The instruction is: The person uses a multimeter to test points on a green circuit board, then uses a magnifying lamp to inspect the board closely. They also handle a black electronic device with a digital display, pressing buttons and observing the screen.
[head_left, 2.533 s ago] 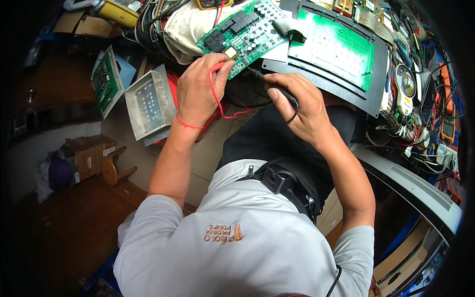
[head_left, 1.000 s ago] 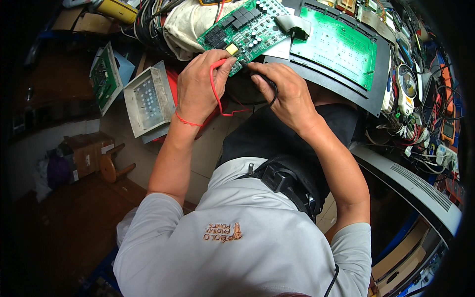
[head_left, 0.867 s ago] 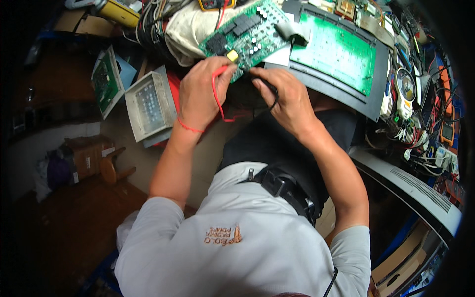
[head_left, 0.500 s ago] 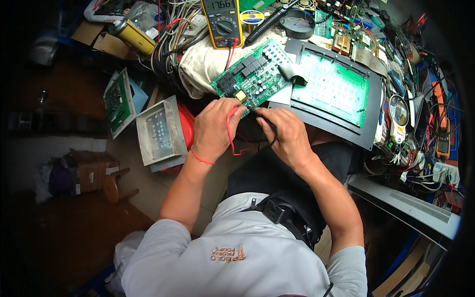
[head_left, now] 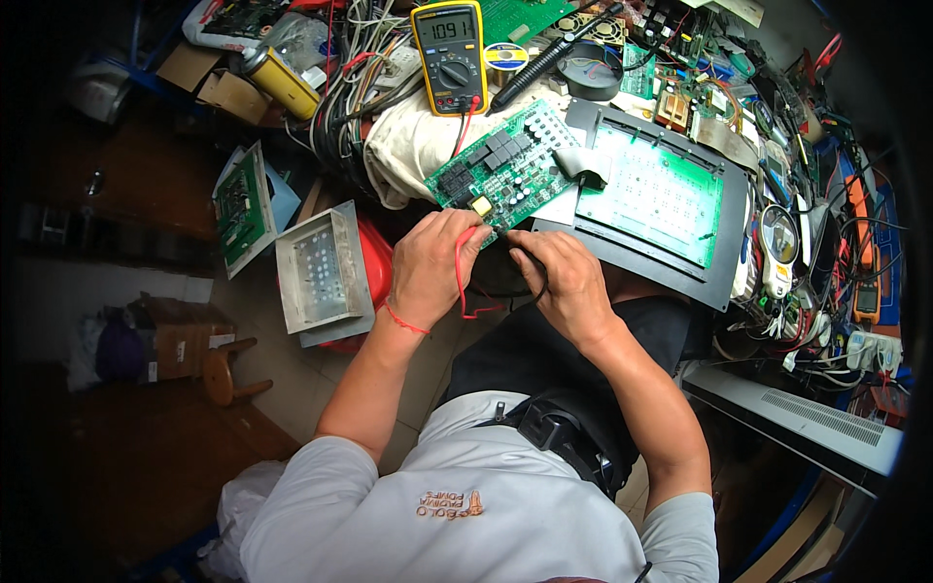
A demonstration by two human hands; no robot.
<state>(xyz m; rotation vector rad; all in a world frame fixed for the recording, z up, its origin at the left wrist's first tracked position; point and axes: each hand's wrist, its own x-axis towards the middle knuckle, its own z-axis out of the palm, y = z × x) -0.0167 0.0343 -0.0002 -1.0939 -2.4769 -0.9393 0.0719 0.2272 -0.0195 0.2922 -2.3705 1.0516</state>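
A green circuit board point(head_left: 515, 160) with black relays, a yellow transformer and a grey ribbon cable lies tilted over a white cloth. At its near corner my left hand point(head_left: 431, 264) is closed on a red test probe; the red lead point(head_left: 461, 277) loops down past the palm. My right hand point(head_left: 569, 284) pinches a black test probe point(head_left: 509, 237) at the same corner. Fingers hide most of the red probe, and I cannot tell exactly what either tip touches. Behind the board, a yellow-framed multimeter point(head_left: 453, 73) has its display lit and leads plugged in.
Right of the board lies a black panel point(head_left: 649, 255) with a lit green board point(head_left: 661, 194). Bundled cables point(head_left: 345, 107) and a yellow can point(head_left: 280, 83) crowd the back left. An open metal box point(head_left: 326, 272) stands at left; tools and wires pile up at right.
The whole scene has shifted slightly down and right in the picture. The multimeter's reading has changed. Both hands keep their hold on the probes by the board's near corner.
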